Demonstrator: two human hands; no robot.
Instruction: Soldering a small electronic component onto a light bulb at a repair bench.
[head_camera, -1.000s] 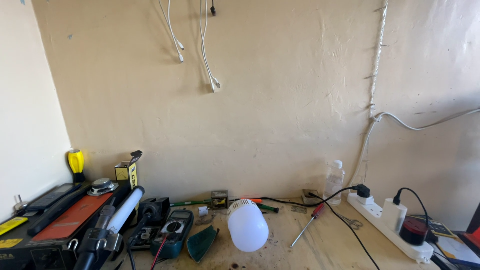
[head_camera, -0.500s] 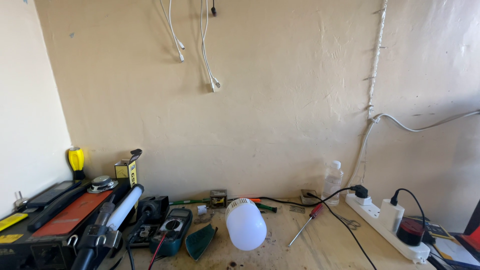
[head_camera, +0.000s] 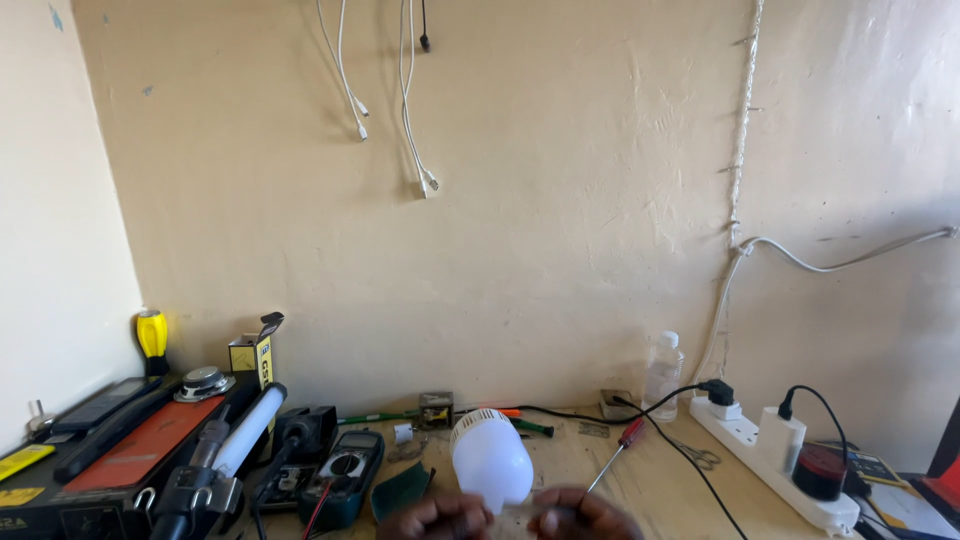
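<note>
Because only the knuckles of the left hand (head_camera: 436, 518) and right hand (head_camera: 585, 515) show at the bottom edge, their grip cannot be told. Just above them, the large white plastic bulb (head_camera: 490, 462) lies unsupported on the wooden bench (head_camera: 650, 495); a nudge could roll it onto the red-handled screwdriver (head_camera: 615, 452).

Only the tops of two bare hands show at the bottom edge: the left hand (head_camera: 437, 518) and right hand (head_camera: 583, 515) (no gloves, rings or sleeves visible), knuckles rounded.
</note>
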